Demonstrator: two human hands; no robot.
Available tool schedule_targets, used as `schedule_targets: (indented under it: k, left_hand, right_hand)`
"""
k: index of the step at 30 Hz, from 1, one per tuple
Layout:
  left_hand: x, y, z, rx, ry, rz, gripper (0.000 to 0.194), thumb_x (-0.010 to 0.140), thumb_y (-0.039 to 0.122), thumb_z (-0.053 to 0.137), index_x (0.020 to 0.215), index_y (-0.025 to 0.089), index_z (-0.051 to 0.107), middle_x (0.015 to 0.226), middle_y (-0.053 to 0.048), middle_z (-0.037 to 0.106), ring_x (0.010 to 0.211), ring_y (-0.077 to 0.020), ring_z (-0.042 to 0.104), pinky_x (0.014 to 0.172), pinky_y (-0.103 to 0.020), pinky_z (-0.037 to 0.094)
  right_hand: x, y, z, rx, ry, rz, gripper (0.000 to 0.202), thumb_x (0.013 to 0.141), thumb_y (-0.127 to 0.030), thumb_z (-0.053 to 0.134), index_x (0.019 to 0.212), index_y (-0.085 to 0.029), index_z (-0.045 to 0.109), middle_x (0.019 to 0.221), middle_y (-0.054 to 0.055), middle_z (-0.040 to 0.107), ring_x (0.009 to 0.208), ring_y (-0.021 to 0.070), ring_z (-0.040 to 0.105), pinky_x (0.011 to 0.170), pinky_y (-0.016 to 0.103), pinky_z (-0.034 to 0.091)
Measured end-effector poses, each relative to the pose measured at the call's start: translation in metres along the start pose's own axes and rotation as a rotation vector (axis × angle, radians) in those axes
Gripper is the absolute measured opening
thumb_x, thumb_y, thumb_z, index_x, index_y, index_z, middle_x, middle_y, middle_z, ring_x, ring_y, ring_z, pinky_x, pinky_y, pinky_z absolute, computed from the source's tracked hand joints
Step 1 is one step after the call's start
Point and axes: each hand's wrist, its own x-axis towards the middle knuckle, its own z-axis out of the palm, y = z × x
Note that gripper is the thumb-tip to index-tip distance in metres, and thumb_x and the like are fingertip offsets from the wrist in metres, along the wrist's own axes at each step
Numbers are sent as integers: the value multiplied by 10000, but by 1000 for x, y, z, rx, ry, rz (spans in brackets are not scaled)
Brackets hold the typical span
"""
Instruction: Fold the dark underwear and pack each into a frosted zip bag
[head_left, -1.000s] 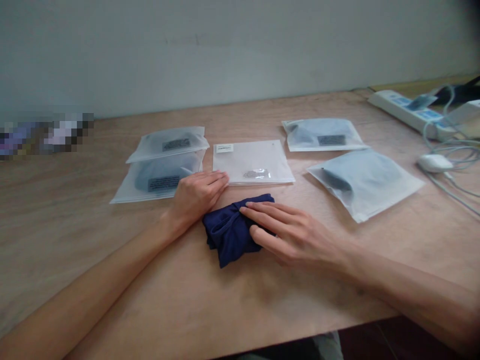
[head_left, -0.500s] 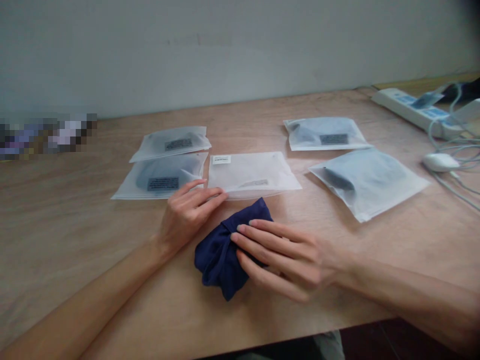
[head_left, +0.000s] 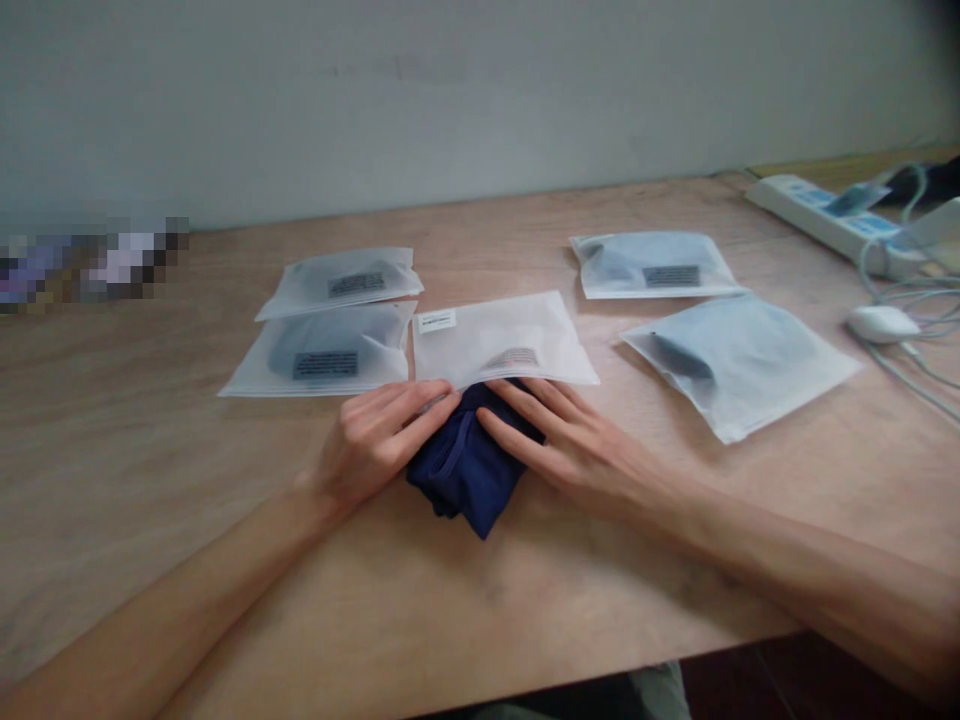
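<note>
Since the navy cloth (head_left: 469,470) looks soft and limp, your left hand (head_left: 375,440) and right hand (head_left: 574,450), fingers loosely extended, should pinch its bunched edges beside the frosted bag (head_left: 502,340).

Soft, even daylight – faint shadows, no glare (slight overall blur) – dark vignette top right.

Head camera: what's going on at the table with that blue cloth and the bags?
A person works at a wooden table with both bare hands. The left hand and right hand press on either side of a folded dark blue cloth, whose far end sits at the open edge of an empty frosted bag. Whether it is inside yet cannot be told. Two filled bags lie to the left, two more to the right.
</note>
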Motion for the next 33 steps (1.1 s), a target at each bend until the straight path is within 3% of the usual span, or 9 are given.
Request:
schedule_targets:
  k: [5, 10, 15, 20, 23, 28, 30, 33]
  left_hand:
    - [1, -1, 4, 42, -22, 14, 267, 1006, 85, 506, 1227, 103, 655, 1175, -133, 730, 1028, -243, 729, 869, -350, 612]
    - [7, 2, 9, 62, -73, -62, 199, 994, 131, 560, 1140, 86, 688, 1264, -171, 680, 954, -234, 716, 827, -359, 610]
    - [11, 5, 5, 70, -34, 55, 164, 968, 91, 586, 1107, 114, 671, 1183, -130, 722, 957, -252, 698, 802, -402, 571]
    - [11, 10, 2, -170, 49, 72, 374, 938, 83, 633, 1300, 144, 559, 1074, -57, 753, 980, -189, 703, 874, -340, 563]
    - [13, 12, 2, -247, 69, 64, 446, 930, 86, 639, 1353, 159, 520, 1057, -35, 758, 979, -161, 711, 935, -313, 566]
    - [14, 12, 1, -311, 75, -29, 407, 950, 137, 641, 1332, 215, 525, 1047, -41, 758, 989, -171, 723, 902, -309, 602]
    - [13, 10, 2, -326, 72, -4, 412, 952, 141, 643, 1337, 215, 516, 1053, -40, 760, 982, -166, 730, 897, -309, 608]
    - [12, 9, 3, -295, 92, 79, 393, 931, 113, 671, 1292, 196, 542, 1063, -23, 767, 997, -146, 729, 934, -305, 603]
  right_hand:
    - [0, 3, 0, -8, -41, 136, 512, 983, -81, 426, 1495, -111, 413, 1451, 235, 515, 1276, 345, 559, 997, 513, 553]
    - [-1, 2, -3, -125, -32, 165, 425, 965, -43, 403, 1374, -74, 512, 1400, 216, 576, 1212, 325, 607, 886, 423, 607]
    - [-3, 2, -6, -193, 20, 237, 390, 944, -20, 430, 1307, -45, 569, 1262, 187, 670, 1117, 303, 658, 795, 366, 608]
    - [-3, 1, -7, -240, -5, 341, 358, 890, -2, 463, 1194, -88, 631, 1119, 161, 713, 927, 286, 688, 657, 349, 575]
    - [-3, 1, -9, -207, -5, 292, 416, 883, -15, 451, 1262, -78, 610, 1152, 178, 701, 953, 303, 682, 667, 368, 575]
    - [-2, 2, -10, -65, 81, 40, 431, 970, -141, 469, 1394, -119, 542, 1315, 167, 649, 1159, 308, 614, 928, 444, 556]
    - [-2, 1, -8, -75, 58, 27, 400, 980, -124, 460, 1366, -132, 563, 1296, 147, 664, 1103, 287, 633, 884, 416, 563]
    - [-1, -2, -5, -172, 12, 139, 378, 951, -88, 488, 1313, -130, 590, 1233, 142, 688, 978, 287, 660, 758, 390, 560]
